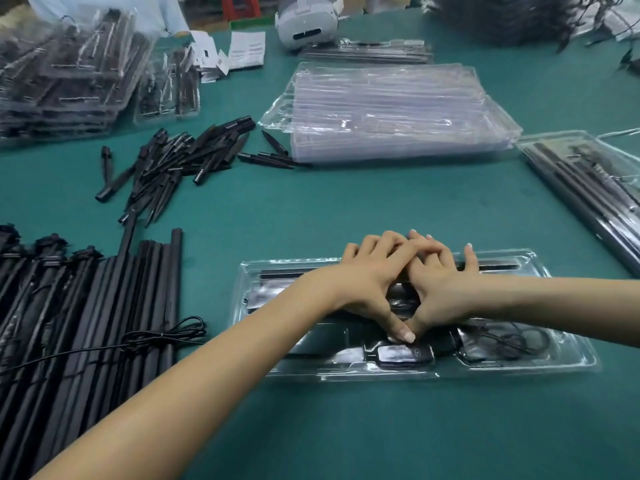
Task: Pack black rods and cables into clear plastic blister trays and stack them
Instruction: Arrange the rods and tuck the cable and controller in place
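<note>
Hands, left hand and right hand, lie flat and overlapped, gripping nothing, pressing the tray at the table's near edge; push evenly along every edge so the lid snaps over rods and cable.

My hands lay on the tray before me on the bench, the left hand overlapping the right hand. Rods lay to my left with a cable across them. Beyond them lay a heap of tips. Empty trays were stacked behind my tray, packed trays far left, another packed tray at right.
</note>
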A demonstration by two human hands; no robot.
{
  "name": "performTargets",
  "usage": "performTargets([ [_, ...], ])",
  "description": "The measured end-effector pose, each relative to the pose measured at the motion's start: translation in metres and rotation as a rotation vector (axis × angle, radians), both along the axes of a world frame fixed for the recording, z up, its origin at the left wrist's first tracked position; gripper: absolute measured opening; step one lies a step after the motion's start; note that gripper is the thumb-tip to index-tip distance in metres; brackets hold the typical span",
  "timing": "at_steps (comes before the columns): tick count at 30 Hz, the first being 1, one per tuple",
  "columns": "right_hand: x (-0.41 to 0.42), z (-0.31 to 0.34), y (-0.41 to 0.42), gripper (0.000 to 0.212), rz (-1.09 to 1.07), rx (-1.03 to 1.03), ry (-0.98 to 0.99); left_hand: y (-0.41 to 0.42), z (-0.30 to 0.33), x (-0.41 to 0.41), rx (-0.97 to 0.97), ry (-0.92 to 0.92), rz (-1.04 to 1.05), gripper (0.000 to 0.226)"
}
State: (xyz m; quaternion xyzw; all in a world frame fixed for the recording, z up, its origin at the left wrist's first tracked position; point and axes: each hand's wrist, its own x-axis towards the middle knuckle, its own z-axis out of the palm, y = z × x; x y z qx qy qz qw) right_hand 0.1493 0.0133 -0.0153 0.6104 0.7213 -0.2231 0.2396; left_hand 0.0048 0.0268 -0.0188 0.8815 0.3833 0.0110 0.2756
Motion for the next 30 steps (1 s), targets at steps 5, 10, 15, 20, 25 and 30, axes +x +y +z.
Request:
performTargets([
  [5,0.001,0.007,-0.001,0.132,0.020,0.006,0.035,-0.003,0.011,-0.016,0.046,0.079,0.027,0.104],
  [10,0.009,0.013,-0.006,0.118,0.037,0.065,0.191,-0.021,0.040,-0.086,-0.026,-0.074,0.298,0.073],
  [15,0.026,0.020,-0.007,0.115,0.040,0.074,0.180,-0.063,0.042,-0.154,0.175,-0.005,0.552,0.044],
  [20,0.039,0.028,-0.005,0.118,0.057,0.042,0.106,-0.103,0.016,-0.156,0.214,0.141,0.444,0.014],
  [25,0.000,0.048,0.002,0.135,0.119,0.061,0.283,-0.121,0.007,-0.154,0.322,0.196,0.461,0.019],
  [30,-0.072,0.032,-0.013,0.117,0.244,0.145,0.370,-0.129,0.011,-0.150,0.369,0.249,0.434,0.025],
])
